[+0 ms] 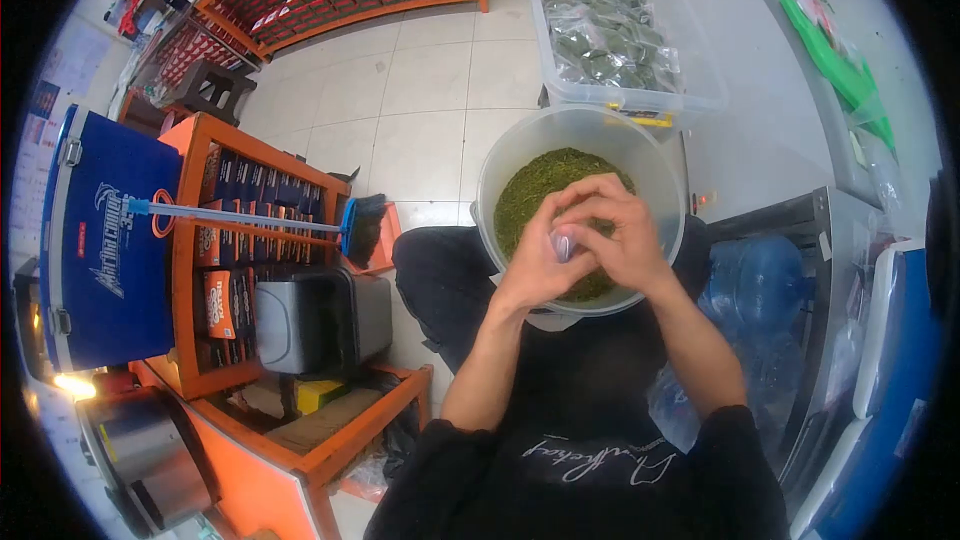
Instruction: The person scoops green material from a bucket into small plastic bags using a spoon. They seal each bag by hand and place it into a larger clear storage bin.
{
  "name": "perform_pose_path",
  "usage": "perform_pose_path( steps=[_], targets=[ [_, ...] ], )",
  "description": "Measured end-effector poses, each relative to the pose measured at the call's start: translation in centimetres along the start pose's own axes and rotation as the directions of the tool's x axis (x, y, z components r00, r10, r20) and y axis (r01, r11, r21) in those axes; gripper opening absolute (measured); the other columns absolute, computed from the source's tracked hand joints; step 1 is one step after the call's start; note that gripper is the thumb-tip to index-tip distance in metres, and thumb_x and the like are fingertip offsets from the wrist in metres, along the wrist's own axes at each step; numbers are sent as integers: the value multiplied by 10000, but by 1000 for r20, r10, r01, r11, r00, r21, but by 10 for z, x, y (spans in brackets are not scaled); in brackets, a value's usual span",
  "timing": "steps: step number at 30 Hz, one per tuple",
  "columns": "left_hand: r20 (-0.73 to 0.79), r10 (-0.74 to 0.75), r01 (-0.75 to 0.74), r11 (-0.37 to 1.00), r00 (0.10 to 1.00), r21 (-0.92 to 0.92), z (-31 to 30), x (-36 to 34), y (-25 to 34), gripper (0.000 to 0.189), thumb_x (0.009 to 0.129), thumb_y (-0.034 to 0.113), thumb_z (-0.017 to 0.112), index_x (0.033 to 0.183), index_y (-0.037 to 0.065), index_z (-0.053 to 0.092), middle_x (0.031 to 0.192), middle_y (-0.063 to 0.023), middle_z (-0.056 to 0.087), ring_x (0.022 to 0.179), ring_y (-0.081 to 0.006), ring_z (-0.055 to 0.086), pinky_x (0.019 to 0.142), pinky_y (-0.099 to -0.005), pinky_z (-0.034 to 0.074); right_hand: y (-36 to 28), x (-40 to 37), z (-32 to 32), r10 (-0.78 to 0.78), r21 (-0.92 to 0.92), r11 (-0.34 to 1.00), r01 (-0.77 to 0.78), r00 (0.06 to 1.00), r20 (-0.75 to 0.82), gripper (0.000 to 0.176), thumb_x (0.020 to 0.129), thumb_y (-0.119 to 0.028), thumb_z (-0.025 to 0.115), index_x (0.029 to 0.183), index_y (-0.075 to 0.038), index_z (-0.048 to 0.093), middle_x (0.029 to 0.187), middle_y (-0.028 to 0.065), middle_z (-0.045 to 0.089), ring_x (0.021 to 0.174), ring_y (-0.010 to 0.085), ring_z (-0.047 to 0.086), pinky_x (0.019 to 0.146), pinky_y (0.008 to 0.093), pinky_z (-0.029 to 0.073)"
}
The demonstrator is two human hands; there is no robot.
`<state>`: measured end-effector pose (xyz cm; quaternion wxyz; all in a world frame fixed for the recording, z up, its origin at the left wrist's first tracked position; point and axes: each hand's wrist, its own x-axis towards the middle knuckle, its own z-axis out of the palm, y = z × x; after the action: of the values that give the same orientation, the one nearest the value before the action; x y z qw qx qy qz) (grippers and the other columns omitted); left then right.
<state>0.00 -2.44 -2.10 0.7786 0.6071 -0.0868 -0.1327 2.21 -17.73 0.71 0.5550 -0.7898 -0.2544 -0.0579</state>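
Note:
Both hands meet over a translucent round tub (655, 170) filled partway with a dry green crumbled herb (530, 185). My left hand (540, 265) is curled at the near left side, and my right hand (630, 240) arches over from the right with its fingertips bent toward the left hand. Between them shows a small clear, shiny piece of plastic (563, 244), perhaps part of a little bag; most of it is hidden by the fingers. The tub stands between the person's legs.
Beyond the tub, a clear plastic bin (700, 70) holds several small bags of green stuff (610, 35). At left are an orange shelf (190, 270) with boxes, a blue cooler box (115, 240), a broom (362, 225) and a grey bin (320, 320). Water jugs (755, 285) stand at right.

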Motion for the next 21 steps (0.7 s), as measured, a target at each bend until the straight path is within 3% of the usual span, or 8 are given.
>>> perform_pose_path(
  steps=[5, 7, 8, 10, 11, 15, 19, 21],
  targets=[
    [115, 131, -131, 991, 985, -9, 0, 1, 1, 632, 817, 9, 758, 1379, -6, 468, 1075, -47, 578, 1031, -106, 552, 907, -295, 470, 7, -1, 8, 117, 397, 918, -16, 966, -232, 69, 921, -71, 688, 966, -20, 680, 1042, 98, 703, 985, 174, 636, 905, 323, 496],
    [71, 139, -144, 987, 988, 66, 4, -2, -9, 537, 918, 66, 700, 1408, 26, 486, 939, -1, 559, 846, -80, 550, 740, -262, 478, 13, 2, 0, 204, 580, 814, 10, 931, -303, 110, 993, -106, 639, 1051, -13, 633, 1016, 83, 698, 908, 104, 636, 847, 268, 506],
    [76, 138, -143, 987, 987, 66, 0, -4, -11, 537, 918, 66, 700, 1408, 26, 486, 939, -1, 559, 846, -80, 550, 740, -262, 478, 14, 3, -7, 205, 579, 816, 12, 929, -309, 110, 993, -106, 639, 1051, -13, 633, 1016, 83, 698, 908, 104, 636, 847, 268, 506],
    [89, -161, 172, 976, 983, -134, -10, -9, -7, 411, 1031, 191, 577, 1412, 58, 503, 801, 39, 521, 656, -48, 476, 562, -230, 405, 14, 5, -19, 178, 380, 925, -25, 911, -373, 95, 986, -97, 648, 1037, -17, 638, 968, 37, 680, 880, 86, 620, 808, 253, 500],
    [43, -97, 103, 978, 994, -180, -6, -8, -7, 343, 1086, 341, 452, 1271, 81, 577, 681, 62, 429, 518, -36, 366, 449, -202, 296, 15, 5, -24, 177, 377, 926, -24, 909, -377, 95, 986, -97, 648, 1037, -17, 638, 968, 37, 680, 880, 86, 620, 808, 253, 500],
    [-90, -130, 118, 985, 987, -124, -20, -3, -2, 312, 1084, 345, 460, 1047, 82, 624, 714, 41, 488, 548, -43, 421, 465, -201, 322, 17, 2, -32, 213, 341, 932, -126, 949, -232, 90, 982, -87, 653, 1031, -14, 637, 930, 8, 653, 859, 73, 602, 786, 239, 488],
    [-79, -166, 155, 980, 983, -127, -21, 5, -2, 309, 1081, 333, 470, 996, 72, 612, 771, 0, 554, 543, -47, 431, 462, -217, 361, 21, 0, -32, 252, 339, 919, -201, 961, -114, 91, 974, -78, 658, 1035, -14, 637, 934, 7, 653, 866, 71, 604, 783, 240, 493],
    [-310, 95, -142, 981, 946, -134, -12, 14, -13, 182, 1054, 211, 532, 965, 64, 591, 833, -51, 600, 543, -67, 463, 476, -239, 425, 23, 0, -33, 256, 334, 918, -213, 962, -91, 96, 971, -77, 661, 1040, -12, 644, 929, 9, 658, 859, 71, 607, 774, 243, 499]
  ],
)
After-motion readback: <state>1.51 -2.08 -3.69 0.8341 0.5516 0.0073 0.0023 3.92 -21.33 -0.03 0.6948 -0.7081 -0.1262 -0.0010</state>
